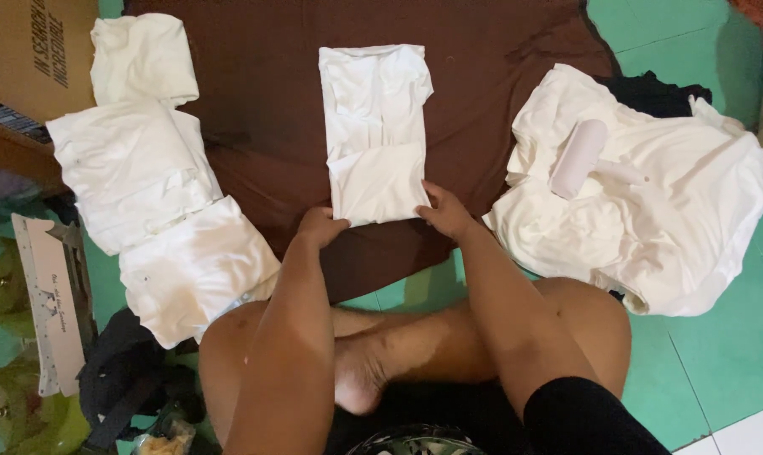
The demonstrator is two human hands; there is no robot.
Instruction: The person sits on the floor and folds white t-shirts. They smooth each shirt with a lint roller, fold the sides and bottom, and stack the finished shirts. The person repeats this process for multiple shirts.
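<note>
Your left hand (321, 227) and right hand (445, 211) both have fingers pinched on the bottom corners of the folded white shirt (375, 126), mid-frame on the brown cloth (499, 50). Folded stack (154, 202) sits left, loose pile (651, 219) right.

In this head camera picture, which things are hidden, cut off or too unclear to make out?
- Fingers of the left hand and right hand: tucked under the folded white garment, so the grip is unclear.
- Dark cloth: mostly buried behind the white pile.
- Cardboard box: cut off by the top left corner.
- Dark bag: cropped at the bottom edge.
</note>
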